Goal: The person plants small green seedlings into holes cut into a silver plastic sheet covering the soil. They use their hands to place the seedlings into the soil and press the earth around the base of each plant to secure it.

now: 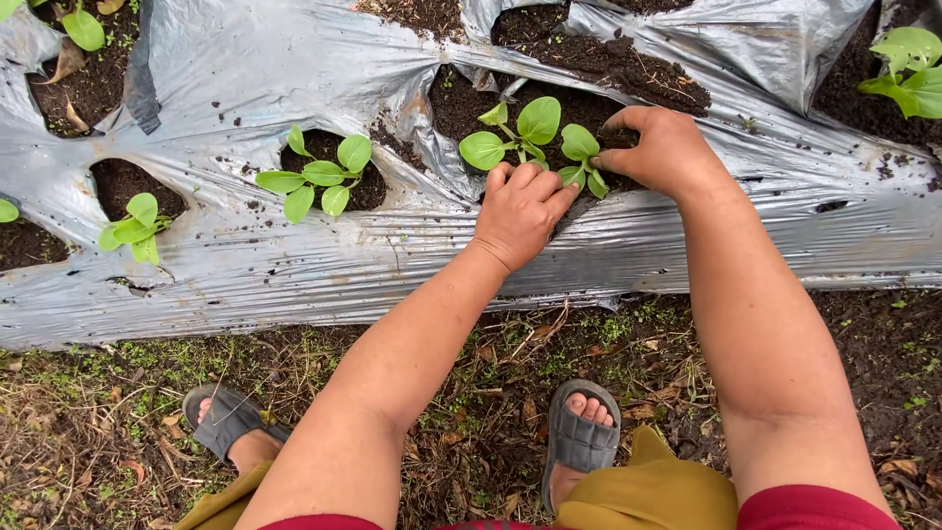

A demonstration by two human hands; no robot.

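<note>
Outdoor vegetable plot: a raised bed under silver plastic mulch sheet [294, 265], cut with planting holes [123, 182] showing dark soil [589, 54]. Leafy green seedlings [319, 177] set one per hole. Alongside, a bare-earth path [471, 393] strewn with dry leaves, weeds and grass.

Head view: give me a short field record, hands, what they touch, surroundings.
left hand: fingers curled, pressing soil at the base of the seedling
right hand: fingertips in the soil beside the same seedling
cover: silver plastic mulch sheet with planting holes
neighbours: second seedling, third seedling, each in its own hole
footwear: grey sandals
</note>
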